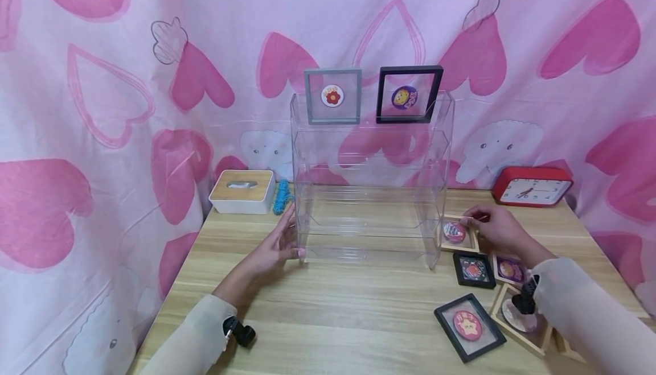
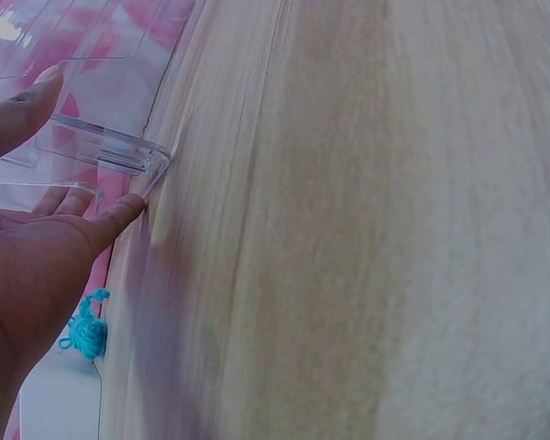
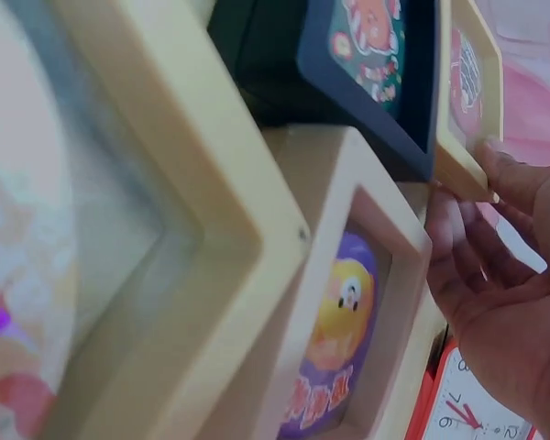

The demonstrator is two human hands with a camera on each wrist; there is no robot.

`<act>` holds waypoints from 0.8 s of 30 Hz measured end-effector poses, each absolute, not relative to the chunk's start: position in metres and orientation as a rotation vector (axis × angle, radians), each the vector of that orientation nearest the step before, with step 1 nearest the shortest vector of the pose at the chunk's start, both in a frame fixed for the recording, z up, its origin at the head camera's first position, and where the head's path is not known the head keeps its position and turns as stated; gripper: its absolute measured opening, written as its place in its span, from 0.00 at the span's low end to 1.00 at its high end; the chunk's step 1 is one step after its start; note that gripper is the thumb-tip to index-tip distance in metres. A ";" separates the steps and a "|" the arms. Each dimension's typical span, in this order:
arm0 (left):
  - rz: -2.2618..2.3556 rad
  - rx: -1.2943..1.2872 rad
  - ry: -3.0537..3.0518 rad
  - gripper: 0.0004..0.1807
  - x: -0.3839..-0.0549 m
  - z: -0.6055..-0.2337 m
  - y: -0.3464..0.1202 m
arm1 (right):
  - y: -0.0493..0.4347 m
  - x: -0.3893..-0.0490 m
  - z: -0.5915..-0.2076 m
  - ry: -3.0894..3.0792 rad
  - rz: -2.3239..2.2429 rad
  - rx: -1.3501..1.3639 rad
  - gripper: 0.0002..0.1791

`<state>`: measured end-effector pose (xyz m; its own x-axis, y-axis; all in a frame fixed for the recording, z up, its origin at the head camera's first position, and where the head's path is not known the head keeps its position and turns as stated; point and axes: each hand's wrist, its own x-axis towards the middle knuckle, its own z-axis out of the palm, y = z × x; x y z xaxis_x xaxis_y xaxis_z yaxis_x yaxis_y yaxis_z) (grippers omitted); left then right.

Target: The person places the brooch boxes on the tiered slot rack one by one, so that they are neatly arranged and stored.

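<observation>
A clear acrylic tiered display rack (image 1: 366, 227) stands mid-table. My left hand (image 1: 274, 247) touches its left side near the base, fingers fairly straight and the thumb near the front edge. To the rack's right, my right hand (image 1: 497, 230) pinches the edge of a light wood display frame (image 1: 478, 242) holding a pink round badge; in the right wrist view the thumb lies on its corner and the fingers reach beneath. A grey frame (image 1: 334, 121) with a red-flower badge and a black frame (image 1: 409, 119) with a purple badge stand on the rack's top tier.
Near my right forearm lie a small black frame (image 1: 474, 284), a pale frame (image 1: 507, 281) with a purple badge, a larger black frame (image 1: 494, 345) and a wooden frame (image 1: 535, 345). A red clock (image 1: 533, 186), tissue box (image 1: 241, 198) and blue cord (image 1: 282, 196) line the back.
</observation>
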<state>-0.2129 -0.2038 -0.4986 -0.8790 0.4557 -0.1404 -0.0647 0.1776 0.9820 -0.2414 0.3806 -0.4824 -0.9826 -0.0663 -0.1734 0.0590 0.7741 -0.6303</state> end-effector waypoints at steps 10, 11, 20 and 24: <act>1.757 0.412 2.050 0.64 -0.211 -0.498 -0.203 | 0.390 -0.236 -0.471 2.869 -1.011 -0.006 0.14; 1.757 0.413 2.050 0.64 -0.211 -0.498 -0.203 | 0.391 -0.236 -0.469 2.908 -1.009 -0.020 0.14; 1.764 0.426 2.043 0.64 -0.211 -0.498 -0.203 | 0.402 -0.231 -0.444 3.101 -1.070 -0.046 0.14; 1.767 0.431 2.038 0.64 -0.210 -0.498 -0.203 | 0.406 -0.227 -0.428 3.158 -1.141 -0.080 0.14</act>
